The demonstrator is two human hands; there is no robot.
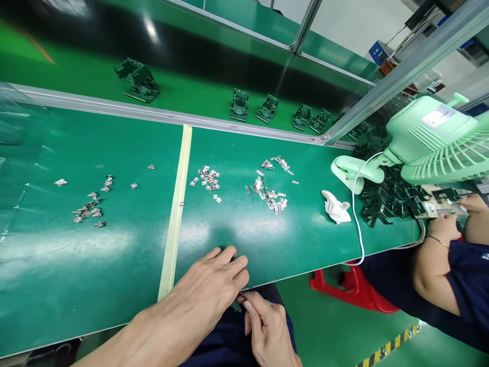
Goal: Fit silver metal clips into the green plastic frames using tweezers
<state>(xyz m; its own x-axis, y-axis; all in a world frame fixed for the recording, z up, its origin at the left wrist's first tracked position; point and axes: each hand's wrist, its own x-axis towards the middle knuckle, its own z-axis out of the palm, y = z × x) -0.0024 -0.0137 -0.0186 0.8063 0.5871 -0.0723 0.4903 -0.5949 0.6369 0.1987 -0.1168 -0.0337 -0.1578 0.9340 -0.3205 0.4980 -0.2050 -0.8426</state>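
My left hand point(214, 275) is closed at the table's front edge, its back toward me, over a dark green part point(236, 306) that is mostly hidden. My right hand point(267, 323) meets it just below the edge. Its thumb and fingers pinch at the same part, where a small dark tip shows; I cannot make out exactly what this hand grips. Beyond my hands lie small metal clips point(209, 178) in a loose heap. Flat metal plates point(273, 199) are scattered to the right of them.
Yellow tape point(175, 219) crosses the green table point(126, 270); more metal pieces point(89, 209) lie left of it. Dark moulded parts point(239, 104) stand behind the rail. A crumpled tissue point(336, 208), white cord point(357, 224) and green clip fan point(431, 137) are right, beside a co-worker's hands point(445, 227).
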